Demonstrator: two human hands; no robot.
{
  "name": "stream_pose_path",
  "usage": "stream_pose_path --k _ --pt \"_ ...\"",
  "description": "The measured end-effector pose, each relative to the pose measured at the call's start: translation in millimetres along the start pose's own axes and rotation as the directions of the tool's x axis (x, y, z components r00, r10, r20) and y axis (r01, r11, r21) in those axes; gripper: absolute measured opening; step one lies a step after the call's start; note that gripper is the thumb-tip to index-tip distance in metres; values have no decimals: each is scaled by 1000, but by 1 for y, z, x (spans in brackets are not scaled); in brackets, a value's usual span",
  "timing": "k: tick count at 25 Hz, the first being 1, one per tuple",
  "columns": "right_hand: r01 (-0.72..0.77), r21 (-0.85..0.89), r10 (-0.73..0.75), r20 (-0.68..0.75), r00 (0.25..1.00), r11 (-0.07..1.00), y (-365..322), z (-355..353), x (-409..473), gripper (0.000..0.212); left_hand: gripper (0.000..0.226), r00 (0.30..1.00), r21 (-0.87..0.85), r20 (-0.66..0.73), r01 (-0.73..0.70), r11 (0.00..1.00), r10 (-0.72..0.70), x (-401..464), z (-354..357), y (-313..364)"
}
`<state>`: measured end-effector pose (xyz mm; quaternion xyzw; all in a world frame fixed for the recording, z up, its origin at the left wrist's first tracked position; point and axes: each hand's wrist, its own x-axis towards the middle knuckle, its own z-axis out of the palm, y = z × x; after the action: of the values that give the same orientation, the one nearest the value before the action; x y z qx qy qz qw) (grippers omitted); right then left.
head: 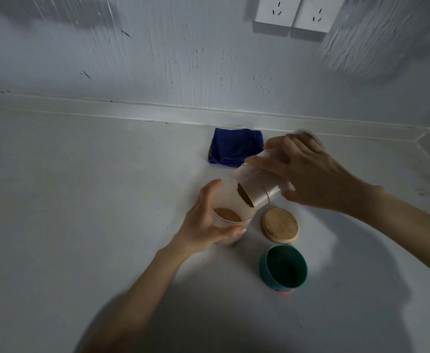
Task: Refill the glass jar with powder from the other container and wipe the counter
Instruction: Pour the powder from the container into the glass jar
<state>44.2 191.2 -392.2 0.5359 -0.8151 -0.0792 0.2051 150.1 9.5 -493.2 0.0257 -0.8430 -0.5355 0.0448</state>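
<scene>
- glass jar (230, 220) stands upright on the counter (81, 200), mouth open, brown powder (227, 214) low inside; sits inside the left hand's curl so it can't slide or tip while being filled
- left hand (203, 220) wraps the jar: fingers round the far side, thumb across the near wall, a firm hold
- other container (258, 182) tilted mouth-down, its lip over and just above the jar's rim; dark powder bunched at the lowered lip, looks about to spill in
- right hand (310, 171) grips that container round its raised base end, fingers on top, thumb under; holding from the back end leaves the mouth clear to aim
- wooden lid (280, 225) flat on the counter just right of the left-hand grip, under the tilted container, off so the jar can take powder
- teal cap (282, 268) open side up, nearer the person than the lid, probably the pouring container's
- blue cloth (235, 146) folded by the backsplash, beyond both grips, untouched; wiping not yet begun
- two wall sockets (292, 14) high up behind
</scene>
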Motion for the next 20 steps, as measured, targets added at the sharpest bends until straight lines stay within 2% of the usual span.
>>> stream_pose_path --k 10,20 --pt "48 -9 -48 -6 999 999 -1 -6 -6 80 100 1000 -3 2 12 1000 -12 -1 0 1" --pt "48 -20 -48 0 999 999 3 -6 -9 81 99 1000 -10 13 9 1000 -9 -3 0 3"
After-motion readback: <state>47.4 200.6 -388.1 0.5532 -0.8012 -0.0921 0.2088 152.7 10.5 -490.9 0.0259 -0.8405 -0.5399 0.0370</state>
